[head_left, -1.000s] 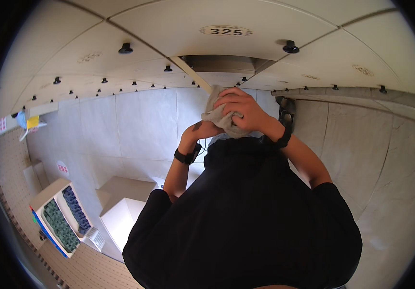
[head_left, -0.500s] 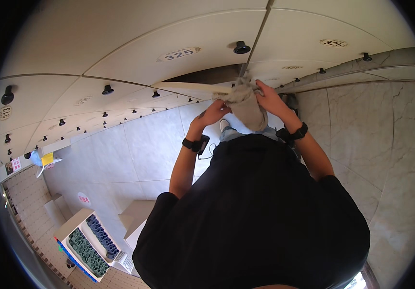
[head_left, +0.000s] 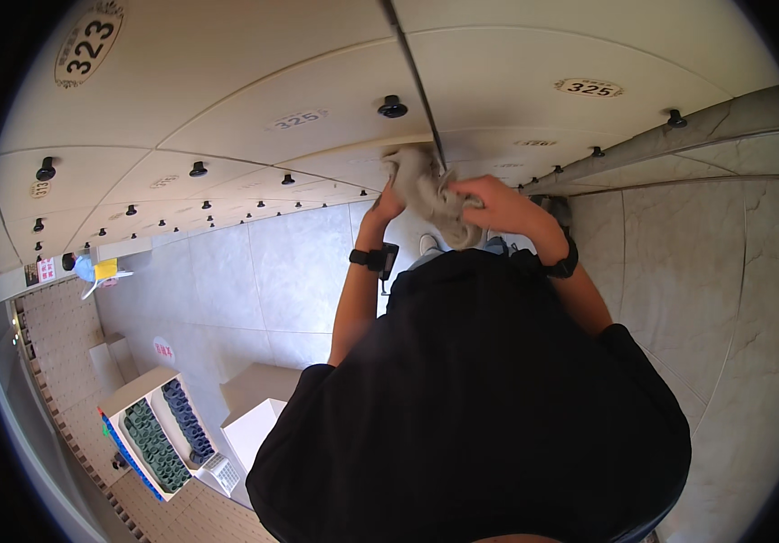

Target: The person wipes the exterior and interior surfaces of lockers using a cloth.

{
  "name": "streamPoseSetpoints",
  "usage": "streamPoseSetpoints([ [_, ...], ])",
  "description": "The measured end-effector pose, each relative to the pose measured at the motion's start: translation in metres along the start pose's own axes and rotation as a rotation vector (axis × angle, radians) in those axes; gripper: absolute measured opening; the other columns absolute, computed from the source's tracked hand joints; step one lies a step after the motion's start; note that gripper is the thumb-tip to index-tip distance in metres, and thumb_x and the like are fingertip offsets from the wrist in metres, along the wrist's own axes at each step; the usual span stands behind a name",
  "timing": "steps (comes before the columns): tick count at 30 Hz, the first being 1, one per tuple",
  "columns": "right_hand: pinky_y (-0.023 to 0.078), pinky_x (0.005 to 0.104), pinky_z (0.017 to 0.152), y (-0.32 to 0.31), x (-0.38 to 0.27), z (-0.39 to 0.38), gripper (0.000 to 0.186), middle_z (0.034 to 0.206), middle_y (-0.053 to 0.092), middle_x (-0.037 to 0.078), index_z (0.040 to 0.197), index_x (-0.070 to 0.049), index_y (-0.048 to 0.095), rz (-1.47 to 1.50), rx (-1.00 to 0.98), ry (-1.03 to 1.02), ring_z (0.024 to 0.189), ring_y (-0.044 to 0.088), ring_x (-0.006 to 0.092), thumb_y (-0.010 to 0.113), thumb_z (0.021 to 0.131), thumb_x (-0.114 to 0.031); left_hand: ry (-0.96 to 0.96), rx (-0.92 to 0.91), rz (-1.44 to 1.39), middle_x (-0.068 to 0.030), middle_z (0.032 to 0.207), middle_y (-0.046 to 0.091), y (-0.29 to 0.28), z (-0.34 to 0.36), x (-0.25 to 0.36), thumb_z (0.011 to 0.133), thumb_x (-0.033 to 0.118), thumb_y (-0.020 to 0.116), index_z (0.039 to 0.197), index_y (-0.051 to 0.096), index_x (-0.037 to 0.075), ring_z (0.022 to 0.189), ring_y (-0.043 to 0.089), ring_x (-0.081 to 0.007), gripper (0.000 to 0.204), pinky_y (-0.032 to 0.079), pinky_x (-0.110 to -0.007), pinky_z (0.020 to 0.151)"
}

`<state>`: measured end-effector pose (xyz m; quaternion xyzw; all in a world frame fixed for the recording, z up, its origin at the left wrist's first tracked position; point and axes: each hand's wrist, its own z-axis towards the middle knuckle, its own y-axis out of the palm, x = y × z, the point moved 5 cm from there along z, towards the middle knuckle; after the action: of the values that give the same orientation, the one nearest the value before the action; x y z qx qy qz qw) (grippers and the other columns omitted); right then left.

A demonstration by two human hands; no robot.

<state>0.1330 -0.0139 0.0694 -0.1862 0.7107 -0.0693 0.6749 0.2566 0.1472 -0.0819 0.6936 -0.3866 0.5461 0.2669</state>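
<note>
A tiled floor (head_left: 227, 281) is bordered by pale lockers (head_left: 213, 113). Close to their fronts, a bunched grey cloth (head_left: 426, 188) is pinched by the right hand (head_left: 503, 204); the left hand (head_left: 390, 201) is partly hidden, its grip untellable. Loose folds are best kept gathered between both hands.

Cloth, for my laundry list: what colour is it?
The cloth is greyish beige; the head view shows it best.

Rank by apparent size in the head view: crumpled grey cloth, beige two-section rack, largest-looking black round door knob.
1. Beige two-section rack
2. Crumpled grey cloth
3. Black round door knob
The rack looks farther away.
</note>
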Motion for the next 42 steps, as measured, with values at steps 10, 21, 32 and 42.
streamPoseSetpoints([
  [10, 0.048, 0.0413, 0.084, -0.044, 0.011, -0.033, 0.042, 0.106, 0.064, 0.022, 0.117, 0.000, 0.056, -0.182, -0.078, -0.112, 0.096, 0.061, 0.0372, 0.059, 0.076, -0.011, 0.048, 0.183, 0.033, -0.0121, 0.120, 0.062, 0.030, 0.002, 0.015, 0.089, 0.007, 0.056, 0.123, 0.058, 0.002, 0.108, 0.057, -0.0233, 0.035, 0.045, -0.038, 0.091],
  [21, 0.045, 0.0339, 0.093, -0.075, 0.028, -0.054, 0.044, 0.111, 0.062, 0.020, 0.119, 0.005, 0.053, -0.028, -0.205, -0.047, 0.105, 0.060, 0.0291, 0.058, 0.076, -0.003, 0.064, 0.294, 0.212, -0.0125, 0.124, 0.060, 0.092, -0.041, 0.056, 0.090, 0.004, 0.057, 0.124, 0.057, 0.002, 0.116, 0.054, -0.0257, 0.035, 0.042, -0.039, 0.097],
  [32, 0.038, 0.0351, 0.103, -0.144, 0.042, -0.098, 0.043, 0.123, 0.057, 0.017, 0.113, 0.001, 0.058, -0.078, 0.581, -0.110, 0.115, 0.055, 0.0293, 0.061, 0.069, 0.003, 0.252, 0.331, 0.375, -0.0128, 0.128, 0.058, 0.103, -0.057, 0.143, 0.091, 0.002, 0.057, 0.125, 0.057, 0.002, 0.123, 0.050, -0.0281, 0.034, 0.039, -0.041, 0.104],
  [42, 0.040, 0.0453, 0.100, -0.088, -0.064, -0.065, 0.042, 0.124, 0.052, 0.025, 0.111, 0.002, 0.060, -0.398, 1.393, -0.402, 0.118, 0.051, 0.0380, 0.052, 0.070, 0.008, 0.531, 0.395, 0.074, -0.0096, 0.121, 0.062, 0.017, -0.068, 0.179, 0.091, -0.001, 0.055, 0.120, 0.059, 0.001, 0.115, 0.055, -0.0228, 0.029, 0.041, -0.034, 0.099],
])
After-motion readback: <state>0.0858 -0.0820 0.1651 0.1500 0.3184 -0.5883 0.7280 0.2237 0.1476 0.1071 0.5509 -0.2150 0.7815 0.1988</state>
